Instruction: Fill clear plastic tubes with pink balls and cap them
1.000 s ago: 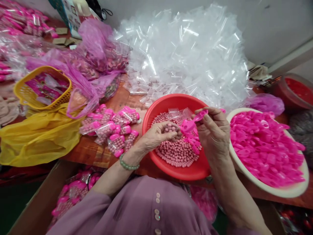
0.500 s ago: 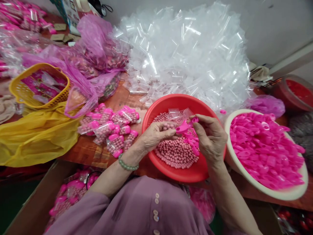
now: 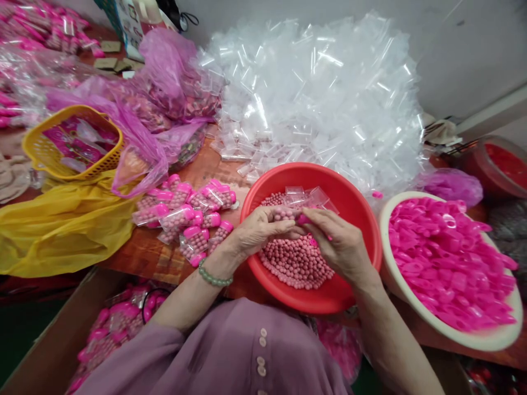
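Over the red basin (image 3: 267, 288), my left hand (image 3: 259, 227) is closed around a small clear bottle of pink beads (image 3: 284, 214). My right hand (image 3: 340, 238) meets it from the right, its fingers pinching a pink plastic cap (image 3: 303, 219) at the bottle's end. The fingers hide most of the cap, so how far it sits on the bottle cannot be seen. Loose pink beads (image 3: 292, 266) fill the basin's bottom below the hands. Clear bottles (image 3: 317, 198) lie in the basin's far side.
A cream basin heaped with pink caps (image 3: 448, 269) stands at the right. Behind rises a large pile of clear bottles (image 3: 321, 93). Capped bead bottles (image 3: 189, 214) lie left of the red basin, near a yellow basket (image 3: 69, 174) and a yellow bag (image 3: 74, 230).
My right hand has moved left and brought the pink cap against the bottle's end. The other pink pieces near its fingers are now mostly hidden. The view has shifted slightly.
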